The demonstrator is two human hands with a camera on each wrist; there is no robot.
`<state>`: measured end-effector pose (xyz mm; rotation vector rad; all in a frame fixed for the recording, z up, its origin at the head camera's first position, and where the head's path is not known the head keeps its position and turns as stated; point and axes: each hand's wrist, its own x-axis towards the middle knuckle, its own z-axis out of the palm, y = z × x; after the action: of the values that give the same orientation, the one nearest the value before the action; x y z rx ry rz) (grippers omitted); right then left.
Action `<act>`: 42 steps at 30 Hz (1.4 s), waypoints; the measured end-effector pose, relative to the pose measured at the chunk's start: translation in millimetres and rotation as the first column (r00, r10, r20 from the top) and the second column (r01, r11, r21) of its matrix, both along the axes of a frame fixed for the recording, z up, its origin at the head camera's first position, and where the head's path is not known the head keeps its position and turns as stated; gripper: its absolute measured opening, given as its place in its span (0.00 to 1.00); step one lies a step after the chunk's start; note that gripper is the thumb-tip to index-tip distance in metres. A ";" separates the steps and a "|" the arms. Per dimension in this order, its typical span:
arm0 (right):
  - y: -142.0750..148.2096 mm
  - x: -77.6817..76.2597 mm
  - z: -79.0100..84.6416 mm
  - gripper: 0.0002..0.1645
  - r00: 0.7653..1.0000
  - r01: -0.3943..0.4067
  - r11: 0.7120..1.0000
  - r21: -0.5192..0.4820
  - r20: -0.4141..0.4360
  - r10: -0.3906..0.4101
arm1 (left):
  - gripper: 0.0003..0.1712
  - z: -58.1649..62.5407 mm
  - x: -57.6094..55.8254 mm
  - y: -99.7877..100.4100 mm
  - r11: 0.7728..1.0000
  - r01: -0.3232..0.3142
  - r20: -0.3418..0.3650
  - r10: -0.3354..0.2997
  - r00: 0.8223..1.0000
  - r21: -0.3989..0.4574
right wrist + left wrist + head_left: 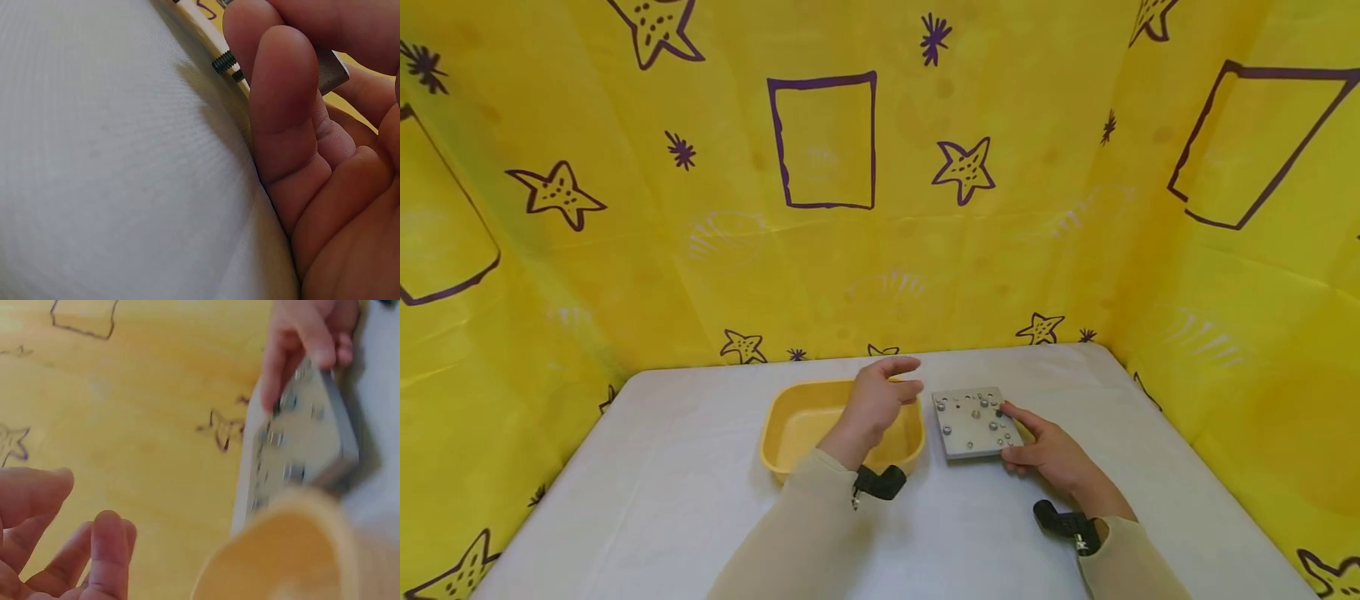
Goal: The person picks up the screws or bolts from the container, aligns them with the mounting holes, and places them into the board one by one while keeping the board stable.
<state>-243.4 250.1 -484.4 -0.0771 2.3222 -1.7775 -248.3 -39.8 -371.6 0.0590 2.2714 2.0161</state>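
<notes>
A flat grey metal plate [958, 437] with several bolts and small holes on its face is on the right, above the white table. My right hand [1060, 458] grips its right edge, thumb nearest me and fingers on the far side. From the right wrist, a dark threaded screw [224, 62] pokes out beyond the plate, most of which the fingers hide. Over the yellow plastic tray [808, 417] hovers my left hand [874, 404], holding nothing; its fingers are loosely bent and apart in the left wrist view. The forearm covers part of the tray.
The white-covered table [685, 500] ends at a yellow fabric wall [850, 275] with drawn stars and frames, which also rises on both sides. A dark wrist mount [880, 482] sits on the left wrist, another mount [1067, 527] on the right.
</notes>
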 end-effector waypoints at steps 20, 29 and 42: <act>3.9 -1.7 4.7 0.52 1.000 -0.018 1.000 -0.004 0.001 0.018 | 0.25 -52.6 -25.8 -38.3 0.814 0.120 -0.117 -0.224 0.968 -0.568; 1.3 0.3 1.6 0.53 0.999 -0.024 1.000 -0.020 0.021 0.024 | 0.25 -77.2 -33.7 -39.8 0.714 0.024 -0.238 -0.264 0.935 -0.699; -2.0 3.8 5.0 0.52 1.000 -0.014 1.000 -0.004 0.006 0.014 | 0.14 -82.2 -33.1 -37.8 0.539 -0.039 -0.221 -0.277 0.935 -0.841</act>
<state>-239.6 248.0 -479.4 -0.0881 2.3092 -1.7733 -281.4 -77.6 -453.8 0.4908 3.0803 0.6689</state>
